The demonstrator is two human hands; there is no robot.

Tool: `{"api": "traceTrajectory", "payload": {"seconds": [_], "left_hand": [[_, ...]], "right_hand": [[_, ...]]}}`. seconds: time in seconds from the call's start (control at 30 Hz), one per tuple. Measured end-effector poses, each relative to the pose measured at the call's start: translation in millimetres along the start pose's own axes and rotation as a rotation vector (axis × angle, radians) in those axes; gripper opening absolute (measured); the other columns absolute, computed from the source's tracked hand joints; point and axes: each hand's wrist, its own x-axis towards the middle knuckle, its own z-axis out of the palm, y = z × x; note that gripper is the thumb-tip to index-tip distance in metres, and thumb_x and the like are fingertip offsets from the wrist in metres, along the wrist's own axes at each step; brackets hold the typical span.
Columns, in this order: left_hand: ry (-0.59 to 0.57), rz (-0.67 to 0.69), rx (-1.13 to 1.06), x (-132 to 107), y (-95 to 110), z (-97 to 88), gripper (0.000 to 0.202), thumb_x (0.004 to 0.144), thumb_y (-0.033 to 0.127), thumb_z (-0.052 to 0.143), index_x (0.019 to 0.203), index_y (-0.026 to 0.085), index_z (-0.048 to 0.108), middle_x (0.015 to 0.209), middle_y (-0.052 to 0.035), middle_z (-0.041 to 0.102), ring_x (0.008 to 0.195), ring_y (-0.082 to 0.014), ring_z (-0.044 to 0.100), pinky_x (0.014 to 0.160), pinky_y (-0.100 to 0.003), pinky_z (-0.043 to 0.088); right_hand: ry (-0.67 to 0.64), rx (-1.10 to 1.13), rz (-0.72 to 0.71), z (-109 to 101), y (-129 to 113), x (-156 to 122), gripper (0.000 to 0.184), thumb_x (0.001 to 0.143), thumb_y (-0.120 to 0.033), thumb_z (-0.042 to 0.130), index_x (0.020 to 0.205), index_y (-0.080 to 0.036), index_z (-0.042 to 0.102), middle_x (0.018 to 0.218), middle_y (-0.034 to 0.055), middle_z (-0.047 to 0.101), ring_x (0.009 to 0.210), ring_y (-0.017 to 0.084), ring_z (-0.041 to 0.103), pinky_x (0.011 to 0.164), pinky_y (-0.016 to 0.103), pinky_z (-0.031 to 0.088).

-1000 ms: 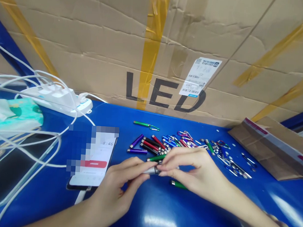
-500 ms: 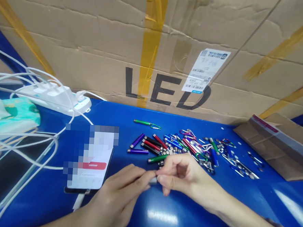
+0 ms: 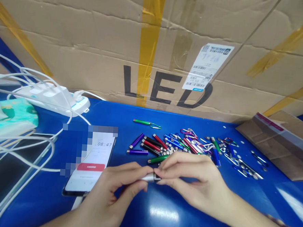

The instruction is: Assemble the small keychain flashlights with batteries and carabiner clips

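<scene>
Over the front of the blue table, my left hand (image 3: 121,190) is closed around a small silver metal tube (image 3: 148,177), its thumb below and fingers on top. The tube lies roughly level, most of it hidden by the fingers. From the other side my right hand (image 3: 193,181) pinches the tube's right end, where a dark part shows; whether a separate small piece is there I cannot tell. Just behind my hands lie a green tube (image 3: 157,159), purple tubes (image 3: 137,152) and red and black tubes (image 3: 151,145), with small round metal parts (image 3: 171,150) among them.
Blue tubes and carabiner clips (image 3: 237,163) are scattered to the right. A green tube with a clip (image 3: 142,122) lies apart at the back. A lit phone (image 3: 92,178), cables, a power strip (image 3: 52,97) and a tissue pack (image 3: 20,114) stand left. Cardboard boxes (image 3: 94,48) close off the back.
My right hand has turned, its fingers now stretched leftward to the tube's end. More of the silver tube shows, and my left thumb has come into sight beneath it.
</scene>
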Motion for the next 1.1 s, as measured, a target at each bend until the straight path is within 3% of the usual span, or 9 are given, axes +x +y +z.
{"api": "traceTrajectory", "payload": {"seconds": [0.1, 0.2, 0.4, 0.5, 0.6, 0.7, 0.83, 1.0, 1.1], "left_hand": [[-0.002, 0.054, 0.014, -2, -2, 2.9, 0.031, 0.086, 0.010, 0.050, 0.105, 0.030, 0.066, 0.078, 0.0036, 0.065, 0.067, -0.0095, 0.061, 0.059, -0.015, 0.048], [0.019, 0.075, 0.027, -2, -5, 6.5, 0.035, 0.086, 0.006, 0.051, 0.107, 0.031, 0.065, 0.080, 0.0041, 0.066, 0.069, -0.0084, 0.062, 0.063, -0.013, 0.049], [0.104, 0.161, 0.161, -9, -11, 11.8, 0.036, 0.086, 0.004, 0.050, 0.113, 0.025, 0.060, 0.092, -0.0001, 0.068, 0.082, -0.0112, 0.065, 0.073, -0.015, 0.050], [0.115, 0.189, 0.265, -13, -14, 12.8, 0.033, 0.087, 0.006, 0.049, 0.114, 0.023, 0.057, 0.093, -0.0016, 0.067, 0.083, -0.0115, 0.064, 0.076, -0.016, 0.049], [0.105, 0.236, 0.373, -15, -16, 12.5, 0.036, 0.088, 0.006, 0.046, 0.120, 0.023, 0.051, 0.091, -0.0008, 0.067, 0.079, -0.0116, 0.062, 0.078, -0.018, 0.048], [0.082, 0.326, 0.431, -15, -17, 11.4, 0.046, 0.089, 0.004, 0.042, 0.131, 0.022, 0.042, 0.090, -0.0015, 0.066, 0.076, -0.0122, 0.060, 0.078, -0.021, 0.048], [0.103, 0.319, 0.402, -10, -16, 10.0, 0.039, 0.090, 0.012, 0.047, 0.129, 0.016, 0.046, 0.077, -0.0022, 0.061, 0.065, -0.0126, 0.057, 0.063, -0.020, 0.048], [0.142, 0.254, 0.290, -8, -9, 9.6, 0.026, 0.086, 0.008, 0.053, 0.107, 0.016, 0.064, 0.061, 0.0026, 0.051, 0.049, -0.0088, 0.047, 0.046, -0.017, 0.041], [0.161, 0.241, 0.224, -8, -5, 9.0, 0.025, 0.084, 0.007, 0.054, 0.103, 0.016, 0.066, 0.061, 0.0017, 0.054, 0.048, -0.0083, 0.047, 0.044, -0.016, 0.039]], "right_hand": [[-0.083, -0.180, -0.152, -1, -2, -4, 0.018, 0.081, -0.004, 0.055, 0.089, -0.011, 0.069, 0.080, 0.0097, 0.067, 0.073, 0.015, 0.063, 0.065, 0.027, 0.053], [-0.106, -0.252, -0.106, 4, -4, -6, 0.015, 0.084, -0.008, 0.054, 0.084, -0.010, 0.069, 0.076, 0.0098, 0.067, 0.070, 0.016, 0.062, 0.064, 0.026, 0.052], [0.062, -0.116, 0.266, 16, -5, 0, 0.016, 0.077, -0.019, 0.063, 0.062, -0.016, 0.065, 0.057, 0.0015, 0.065, 0.050, 0.011, 0.058, 0.045, 0.020, 0.044], [0.006, 0.063, 0.530, 15, -3, 3, 0.018, 0.071, -0.026, 0.070, 0.057, -0.015, 0.065, 0.054, 0.0024, 0.066, 0.048, 0.011, 0.058, 0.044, 0.019, 0.044], [-0.059, 0.398, 0.788, 13, -1, 7, 0.026, 0.060, -0.033, 0.078, 0.050, -0.015, 0.062, 0.048, 0.0008, 0.064, 0.044, 0.010, 0.058, 0.046, 0.019, 0.048], [-0.070, 0.656, 0.907, 14, -1, 8, 0.030, 0.054, -0.036, 0.081, 0.047, -0.014, 0.060, 0.045, -0.0014, 0.063, 0.043, 0.008, 0.059, 0.048, 0.018, 0.052], [-0.055, 0.771, 0.937, 21, 0, 6, 0.031, 0.058, -0.038, 0.079, 0.050, -0.013, 0.063, 0.045, -0.0029, 0.062, 0.042, 0.006, 0.059, 0.046, 0.015, 0.052], [-0.032, 0.687, 0.852, 24, -1, 3, 0.028, 0.066, -0.039, 0.074, 0.065, -0.011, 0.070, 0.055, -0.0010, 0.065, 0.047, 0.005, 0.060, 0.047, 0.014, 0.053], [-0.075, 0.651, 0.820, 21, -5, 3, 0.027, 0.069, -0.038, 0.072, 0.071, -0.011, 0.071, 0.061, 0.0007, 0.066, 0.050, 0.005, 0.060, 0.049, 0.014, 0.053]]}}
